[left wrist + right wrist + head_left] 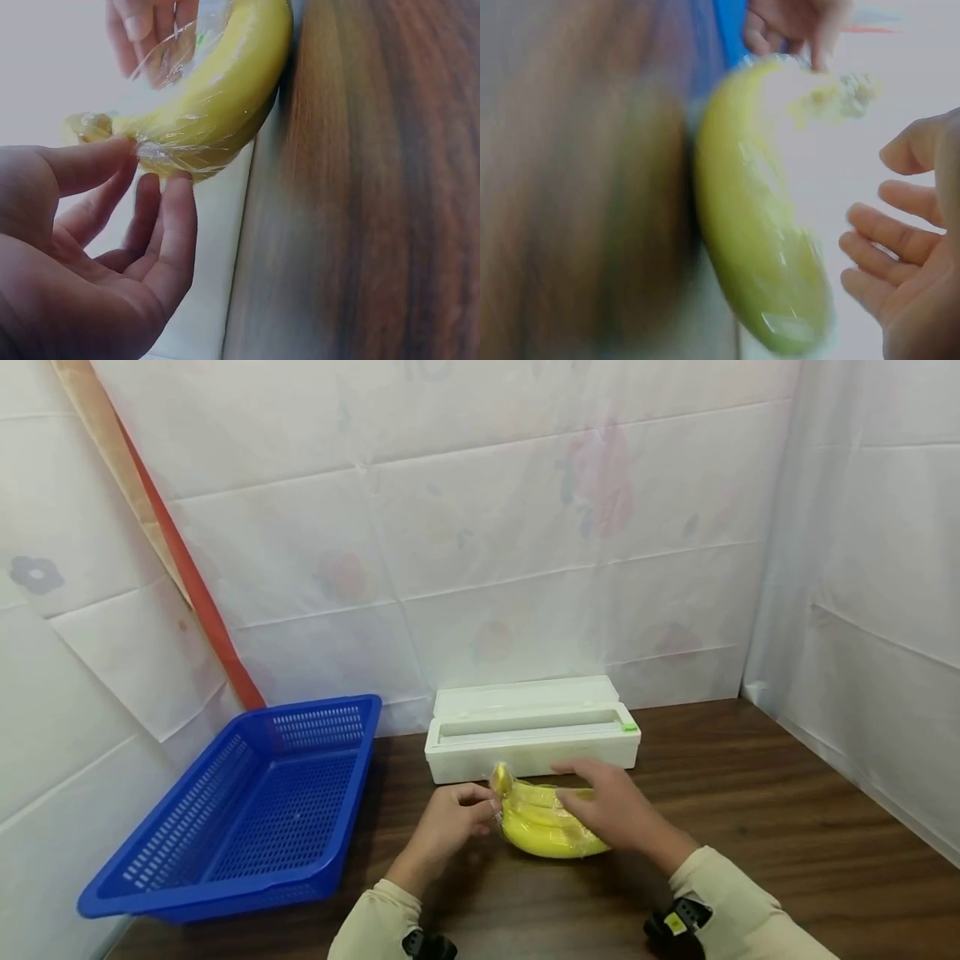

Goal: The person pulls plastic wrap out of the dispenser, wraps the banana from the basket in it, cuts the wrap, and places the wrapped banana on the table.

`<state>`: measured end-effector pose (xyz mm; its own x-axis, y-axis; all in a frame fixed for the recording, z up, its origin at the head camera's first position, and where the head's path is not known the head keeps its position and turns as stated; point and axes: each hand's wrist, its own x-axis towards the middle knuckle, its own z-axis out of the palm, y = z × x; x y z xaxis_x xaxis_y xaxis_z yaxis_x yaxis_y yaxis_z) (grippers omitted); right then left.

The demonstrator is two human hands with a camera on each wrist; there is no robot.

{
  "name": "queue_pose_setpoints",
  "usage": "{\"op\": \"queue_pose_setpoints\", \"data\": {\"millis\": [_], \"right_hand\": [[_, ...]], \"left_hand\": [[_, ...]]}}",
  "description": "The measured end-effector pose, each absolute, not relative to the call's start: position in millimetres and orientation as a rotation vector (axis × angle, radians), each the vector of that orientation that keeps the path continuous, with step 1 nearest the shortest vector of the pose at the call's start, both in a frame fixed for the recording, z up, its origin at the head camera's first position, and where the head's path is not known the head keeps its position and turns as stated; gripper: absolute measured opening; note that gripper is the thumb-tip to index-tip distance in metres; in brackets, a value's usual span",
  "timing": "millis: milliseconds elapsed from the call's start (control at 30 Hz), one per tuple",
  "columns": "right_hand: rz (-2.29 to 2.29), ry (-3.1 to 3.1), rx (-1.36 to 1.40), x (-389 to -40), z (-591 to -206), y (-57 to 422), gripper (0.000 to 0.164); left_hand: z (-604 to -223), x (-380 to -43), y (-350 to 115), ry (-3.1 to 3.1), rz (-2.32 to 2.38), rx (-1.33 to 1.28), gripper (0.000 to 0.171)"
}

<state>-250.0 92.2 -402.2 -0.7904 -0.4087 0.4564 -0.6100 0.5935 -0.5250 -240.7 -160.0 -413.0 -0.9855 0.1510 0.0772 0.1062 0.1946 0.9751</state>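
A bunch of yellow bananas (551, 831), covered in clear cling film (176, 154), lies on the table in front of a white box. Its stem end points to the left and up. With thumb and forefinger, my left hand (452, 820) pinches the film beside the stem, and its other fingers lie bent close under the fruit in the left wrist view. My right hand (618, 810) is spread over the right end of the bunch. The right wrist view shows a gap between these relaxed fingers (889, 232) and the wrapped bananas (742, 202).
Behind the bananas stands the long white cling film box (536, 752), lid raised, with a green tab at its right end. A blue plastic basket (341, 852) sits at the left on the dark wooden table (757, 810). White sheeting (480, 568) hangs behind and at both sides.
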Motion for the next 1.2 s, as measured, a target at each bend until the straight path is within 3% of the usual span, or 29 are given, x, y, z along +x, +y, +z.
{"op": "queue_pose_setpoints", "data": {"millis": [300, 633, 1200], "right_hand": [[0.75, -2.899, 0.95, -251, -393, 106, 0.078], [0.773, -2.867, 1.011, -256, -400, 104, 0.072], [0.858, -2.821, 1.053, -259, -415, 110, 0.069]], "left_hand": [[-411, -243, -165, 2.343, 2.039, 0.208, 0.02], [-412, -245, -168, 2.368, 2.008, 0.205, 0.014], [-415, -248, -177, 2.158, 1.988, 0.312, 0.032]]}}
